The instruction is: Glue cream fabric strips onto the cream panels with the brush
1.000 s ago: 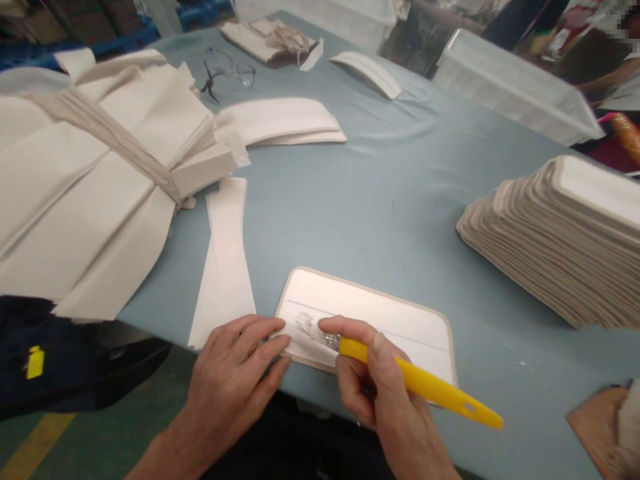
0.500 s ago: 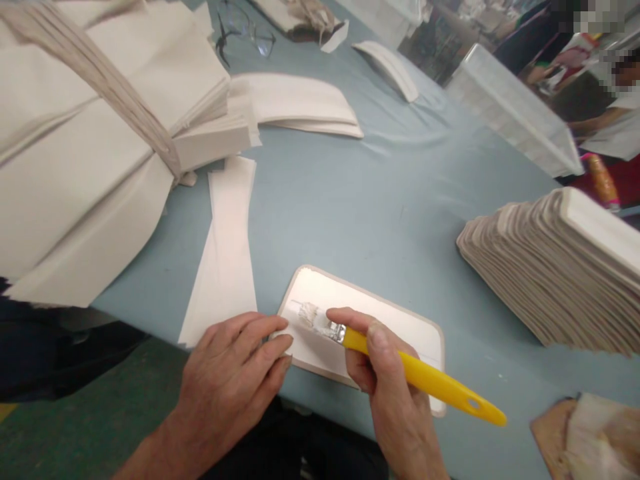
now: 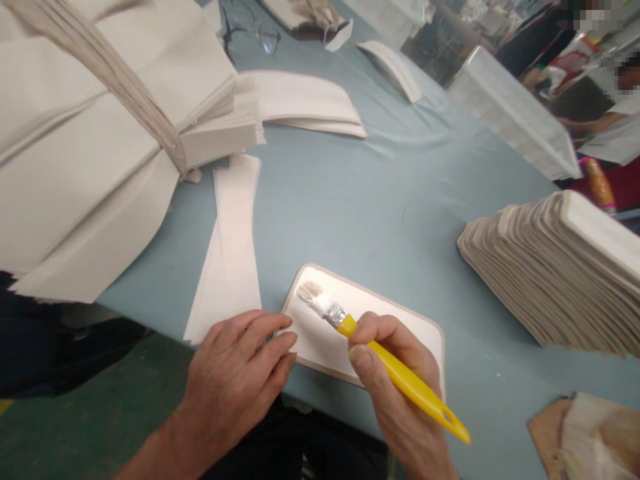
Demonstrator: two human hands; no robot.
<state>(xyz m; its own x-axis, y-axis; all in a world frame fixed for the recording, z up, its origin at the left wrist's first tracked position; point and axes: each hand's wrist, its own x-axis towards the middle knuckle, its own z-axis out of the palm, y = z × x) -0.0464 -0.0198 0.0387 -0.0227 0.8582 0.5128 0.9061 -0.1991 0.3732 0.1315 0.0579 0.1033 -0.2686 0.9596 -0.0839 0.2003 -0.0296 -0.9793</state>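
A white rectangular panel (image 3: 325,340) with rounded corners and a beige edge lies flat near the table's front edge. My right hand (image 3: 400,380) grips a paintbrush (image 3: 415,383) by its yellow handle. The whitish bristles rest on or just over the panel's upper left part; contact cannot be made out. With its fingers stretched out, my left hand (image 3: 245,373) lies at the panel's left end, fingertips on its edge. Beside that hand are overlapping white paper strips (image 3: 233,260).
A large strap-bound bundle of cream sheets (image 3: 90,153) fills the left. On the right stands a stack of similar panels (image 3: 545,273). Farther back are curved white pieces (image 3: 310,103), glasses (image 3: 255,37) and a clear plastic bin (image 3: 515,110). Another person's arm (image 3: 595,127) shows at the upper right.
The brush has turned in my right hand: its bristles moved slightly up the panel and the handle end swung left and down. My left hand stays at the panel's left end.
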